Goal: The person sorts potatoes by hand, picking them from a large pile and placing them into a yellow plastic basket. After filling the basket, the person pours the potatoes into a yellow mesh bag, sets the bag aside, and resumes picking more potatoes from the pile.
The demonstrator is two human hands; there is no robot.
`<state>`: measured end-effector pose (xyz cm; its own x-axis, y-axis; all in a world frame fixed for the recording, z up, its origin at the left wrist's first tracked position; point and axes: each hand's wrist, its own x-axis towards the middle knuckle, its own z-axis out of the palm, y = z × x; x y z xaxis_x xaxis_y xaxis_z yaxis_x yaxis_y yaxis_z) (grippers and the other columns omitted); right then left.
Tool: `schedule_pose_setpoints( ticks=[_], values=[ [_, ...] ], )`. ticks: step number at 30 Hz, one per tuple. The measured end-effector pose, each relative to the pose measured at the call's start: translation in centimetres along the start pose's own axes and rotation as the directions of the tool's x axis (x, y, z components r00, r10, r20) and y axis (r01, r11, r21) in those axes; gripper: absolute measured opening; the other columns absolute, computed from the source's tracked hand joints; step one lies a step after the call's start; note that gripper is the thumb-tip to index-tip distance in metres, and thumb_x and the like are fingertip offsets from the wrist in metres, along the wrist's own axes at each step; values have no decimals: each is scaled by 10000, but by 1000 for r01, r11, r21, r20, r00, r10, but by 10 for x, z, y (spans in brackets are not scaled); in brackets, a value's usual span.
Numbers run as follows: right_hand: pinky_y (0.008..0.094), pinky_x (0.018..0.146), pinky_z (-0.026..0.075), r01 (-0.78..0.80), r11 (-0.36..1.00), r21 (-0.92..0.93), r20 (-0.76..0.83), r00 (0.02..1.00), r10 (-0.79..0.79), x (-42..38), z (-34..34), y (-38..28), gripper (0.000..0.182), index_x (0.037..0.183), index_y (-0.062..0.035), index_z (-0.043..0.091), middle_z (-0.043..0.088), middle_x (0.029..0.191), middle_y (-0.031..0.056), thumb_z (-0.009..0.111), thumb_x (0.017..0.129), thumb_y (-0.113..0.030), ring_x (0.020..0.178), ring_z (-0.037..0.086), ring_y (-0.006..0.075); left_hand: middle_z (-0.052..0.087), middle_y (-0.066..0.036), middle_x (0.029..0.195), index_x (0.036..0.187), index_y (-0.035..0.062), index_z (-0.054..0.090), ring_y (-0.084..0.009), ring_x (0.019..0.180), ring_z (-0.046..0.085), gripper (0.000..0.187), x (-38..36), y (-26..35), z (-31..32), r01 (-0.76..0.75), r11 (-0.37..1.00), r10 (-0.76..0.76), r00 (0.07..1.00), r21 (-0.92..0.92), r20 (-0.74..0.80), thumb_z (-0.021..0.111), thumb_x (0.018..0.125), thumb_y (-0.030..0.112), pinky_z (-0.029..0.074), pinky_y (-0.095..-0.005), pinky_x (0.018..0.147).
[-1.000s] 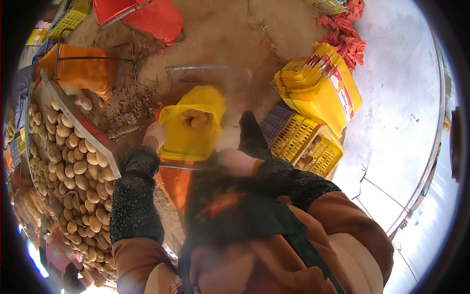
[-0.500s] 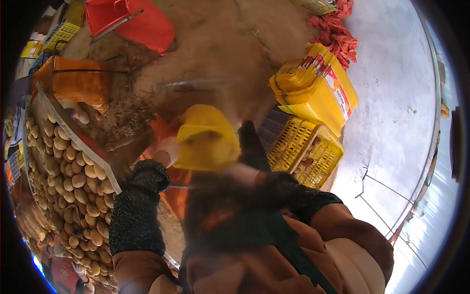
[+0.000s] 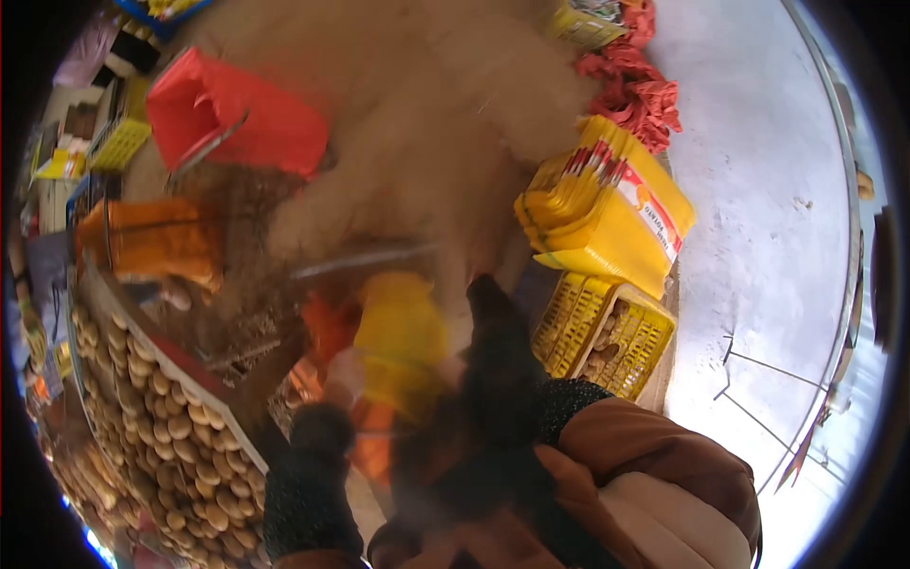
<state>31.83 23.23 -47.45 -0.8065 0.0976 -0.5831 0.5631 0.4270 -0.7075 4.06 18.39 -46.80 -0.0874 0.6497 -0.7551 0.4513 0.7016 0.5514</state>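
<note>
A yellow potato bag [image 3: 406,332] hangs in front of my body, smeared by motion. My left hand [image 3: 343,375] is closed on the left edge of this bag, below an orange bag [image 3: 327,322]. At the bag's right edge is my right hand [image 3: 453,372], pale and blurred. Its fingers are mostly hidden behind the sleeve and by blur, so its grip cannot be made out. Dark sleeve covers reach up to both wrists.
Potatoes [image 3: 180,427] fill a metal-edged table on the left. To the right, a stack of folded yellow bags [image 3: 616,209] stands by a yellow crate [image 3: 607,332] holding some potatoes. A red bag on a frame [image 3: 256,114] and an orange bag on a frame [image 3: 156,237] stand ahead.
The view has shifted, so the surroundings sit lower in the picture. The yellow bag looks narrower, its opening no longer facing me. The left hand remains at its edge.
</note>
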Motion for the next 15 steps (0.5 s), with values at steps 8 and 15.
schedule_pose_setpoints(
  ticks=[8, 15],
  values=[
    [441, 751, 557, 25, 959, -283, -43, 998, -38, -36, -21, 102, 254, 1034, 35, 706, 692, 960, 233, 583, 894, -139, 901, 691, 405, 701, -132, 943, 1008, 43, 711, -300, 881, 668, 180, -42, 107, 4, -75, 884, 146, 982, 461, -119, 577, 911, 116, 535, -410, 772],
    [466, 665, 551, 82, 991, -106, -146, 984, -97, -183, -227, 82, 156, 817, -21, 696, 693, 783, 196, 681, 759, -165, 752, 692, 390, 699, -109, 812, 933, -17, 683, -287, 779, 678, 185, -76, 119, 71, -80, 850, -121, 933, -521, -340, 520, 930, 70, 534, -393, 722]
  ],
)
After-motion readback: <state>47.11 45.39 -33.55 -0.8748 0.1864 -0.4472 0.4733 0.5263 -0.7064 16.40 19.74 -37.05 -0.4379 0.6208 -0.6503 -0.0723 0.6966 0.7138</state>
